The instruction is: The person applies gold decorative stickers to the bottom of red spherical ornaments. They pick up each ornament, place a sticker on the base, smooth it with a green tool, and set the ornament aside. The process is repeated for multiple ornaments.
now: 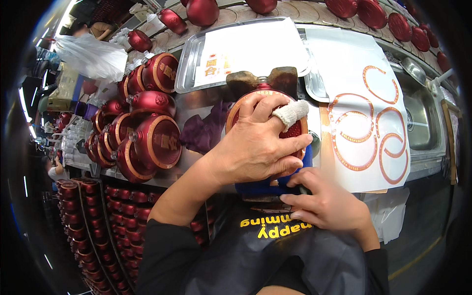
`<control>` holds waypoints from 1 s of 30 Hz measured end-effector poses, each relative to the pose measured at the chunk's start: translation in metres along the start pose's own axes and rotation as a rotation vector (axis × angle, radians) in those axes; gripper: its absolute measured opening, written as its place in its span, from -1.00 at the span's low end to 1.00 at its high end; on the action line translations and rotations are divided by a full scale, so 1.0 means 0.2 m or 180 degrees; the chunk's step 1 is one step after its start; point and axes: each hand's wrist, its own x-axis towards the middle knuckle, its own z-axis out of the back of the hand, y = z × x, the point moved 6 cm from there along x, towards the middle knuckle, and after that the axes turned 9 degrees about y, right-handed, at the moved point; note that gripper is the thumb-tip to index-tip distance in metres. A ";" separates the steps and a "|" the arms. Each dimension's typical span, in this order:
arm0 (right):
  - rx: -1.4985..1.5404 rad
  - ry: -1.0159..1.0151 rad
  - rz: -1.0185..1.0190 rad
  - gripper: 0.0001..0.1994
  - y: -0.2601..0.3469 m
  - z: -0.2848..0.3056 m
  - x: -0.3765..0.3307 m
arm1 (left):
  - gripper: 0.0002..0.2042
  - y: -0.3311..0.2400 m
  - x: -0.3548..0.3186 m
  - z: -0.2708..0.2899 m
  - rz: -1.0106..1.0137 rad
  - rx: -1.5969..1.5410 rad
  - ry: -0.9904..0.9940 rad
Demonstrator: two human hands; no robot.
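A round red bottle [295, 129] with a gold-orange ring lies in front of me, its neck between two worn brown blocks [285, 78]. My left hand [258, 140] lies across its face, fingers bent over the upper rim and thumb toward the right side. A white knitted finger sleeve [291, 114] covers part of one finger. Below the bottle's right edge is my right hand [327, 199], slightly blurred, its fingers curled around a small dark thing [305, 190] that I cannot make out. Blue cloth [260, 188] lies under the bottle's near edge.
Several red bottles [164, 142] stand at left beside a purple cloth [204, 130]. Behind are a metal tray [187, 73] and white sheet [255, 44]. At right, another sheet [344, 182] bears orange ring decals [334, 105], near a sink [425, 130]. Racks of red bottles [88, 236] stand lower left.
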 end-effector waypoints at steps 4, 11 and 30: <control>0.0000 -0.1055 -0.0088 -0.65 -0.09 0.19 -0.08 | -0.63 -0.01 -0.05 0.00 0.0034 -0.0200 0.0032; -0.1149 -0.1761 -0.0387 -0.33 -0.26 0.18 0.03 | -0.58 -0.06 -0.13 -0.04 0.0714 -0.0069 -0.0523; 0.0609 -0.1873 -0.0804 -0.48 -0.48 0.21 0.17 | -0.54 -0.14 -0.24 -0.04 0.1102 0.0243 -0.0780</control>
